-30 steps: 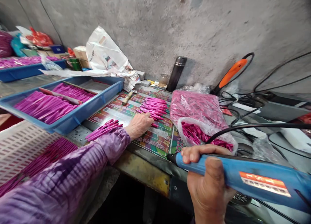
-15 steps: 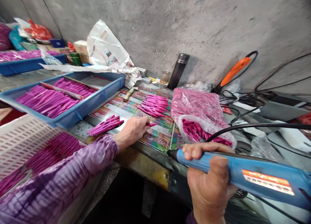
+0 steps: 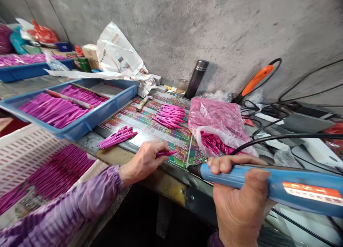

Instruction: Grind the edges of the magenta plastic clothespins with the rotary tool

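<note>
- Blue tray (image 3: 107,109) of magenta pens (image 3: 50,111) is sitting on the bench (image 3: 160,186), beside a printed mat (image 3: 174,143) whose upside-down lettering is unreadable
- Right hand (image 3: 238,193) is gripping a blue soldering iron (image 3: 276,177), its orange label (image 3: 312,191) too blurred to read
- Left hand (image 3: 143,161) is holding one magenta pen (image 3: 166,153) closed in its fingers, just over the mat's near edge
</note>
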Demonstrator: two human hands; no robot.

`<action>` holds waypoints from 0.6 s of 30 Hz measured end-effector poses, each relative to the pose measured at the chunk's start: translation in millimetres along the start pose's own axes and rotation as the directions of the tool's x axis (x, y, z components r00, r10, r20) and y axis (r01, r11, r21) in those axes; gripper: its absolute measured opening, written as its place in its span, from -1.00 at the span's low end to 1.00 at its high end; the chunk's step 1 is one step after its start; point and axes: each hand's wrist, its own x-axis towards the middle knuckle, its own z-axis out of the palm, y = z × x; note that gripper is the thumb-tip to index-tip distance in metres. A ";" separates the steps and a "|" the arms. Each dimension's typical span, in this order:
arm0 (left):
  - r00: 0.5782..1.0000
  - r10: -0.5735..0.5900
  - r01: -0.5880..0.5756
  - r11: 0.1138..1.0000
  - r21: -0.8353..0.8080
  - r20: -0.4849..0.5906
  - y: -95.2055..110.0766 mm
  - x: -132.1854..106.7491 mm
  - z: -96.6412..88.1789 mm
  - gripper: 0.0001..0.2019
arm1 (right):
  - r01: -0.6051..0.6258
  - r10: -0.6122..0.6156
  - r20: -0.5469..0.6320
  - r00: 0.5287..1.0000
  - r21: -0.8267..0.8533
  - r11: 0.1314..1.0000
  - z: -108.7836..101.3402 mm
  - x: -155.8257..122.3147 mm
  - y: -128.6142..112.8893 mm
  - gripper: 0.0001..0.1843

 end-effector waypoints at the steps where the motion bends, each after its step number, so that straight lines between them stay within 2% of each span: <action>1: 0.999 0.044 -0.045 0.999 0.007 0.016 1.0 -2.2 2.6 -0.84 | 0.004 -0.004 -0.007 1.000 0.001 1.000 -0.1 1.6 -1.2 -0.56; 5: 0.975 0.193 -0.200 0.978 0.055 0.114 3.7 -6.7 13.5 -0.87 | 0.002 -0.002 -0.016 1.000 0.000 1.000 1.6 7.1 -5.6 -0.57; 8: 0.946 0.252 -0.294 0.930 0.219 0.203 5.2 -6.5 20.8 -0.81 | -0.002 0.002 -0.018 1.000 -0.004 1.000 3.4 8.8 -7.5 -0.57; 11: 0.931 0.267 -0.343 0.872 0.349 0.249 7.3 -5.5 27.2 -0.81 | -0.010 0.010 -0.019 1.000 -0.003 1.000 4.3 9.4 -7.8 -0.56; 18: 0.949 0.280 -0.315 0.867 0.386 0.146 8.1 -4.8 41.0 -0.87 | -0.045 0.046 -0.036 0.998 0.020 0.999 4.6 12.0 -7.3 -0.47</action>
